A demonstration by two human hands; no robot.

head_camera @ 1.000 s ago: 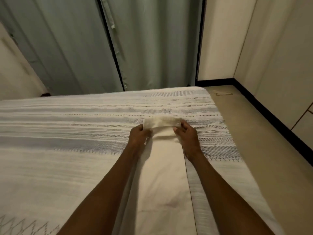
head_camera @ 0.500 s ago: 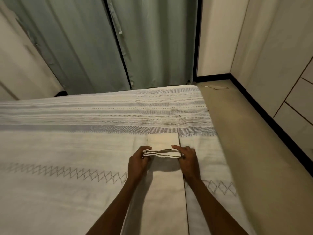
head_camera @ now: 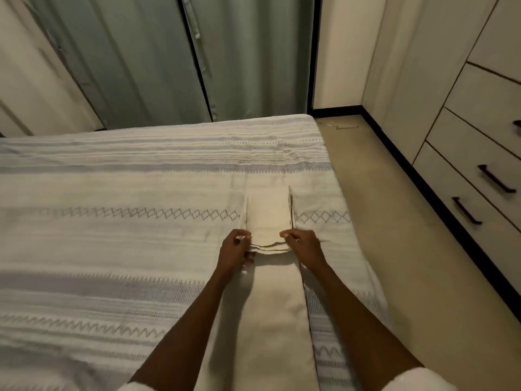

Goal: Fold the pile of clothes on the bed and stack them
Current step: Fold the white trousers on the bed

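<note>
A long cream cloth [head_camera: 275,314] runs from 6 o'clock up the bed [head_camera: 112,249]. At centre, both hands pinch its folded edge: left hand [head_camera: 235,253] at 9 o'clock of the fold, right hand [head_camera: 303,245] at 3 o'clock. Curtains [head_camera: 169,57] hang at 12 o'clock, drawers [head_camera: 479,165] at 3 o'clock.

Head view: forward-down over bed [head_camera: 112,249], close above hands.

hands [head_camera: 269,248]: 2 | cream garment [head_camera: 269,277]: 1 | bed [head_camera: 112,249]: 1 | drawer handles [head_camera: 494,179]: 3
</note>
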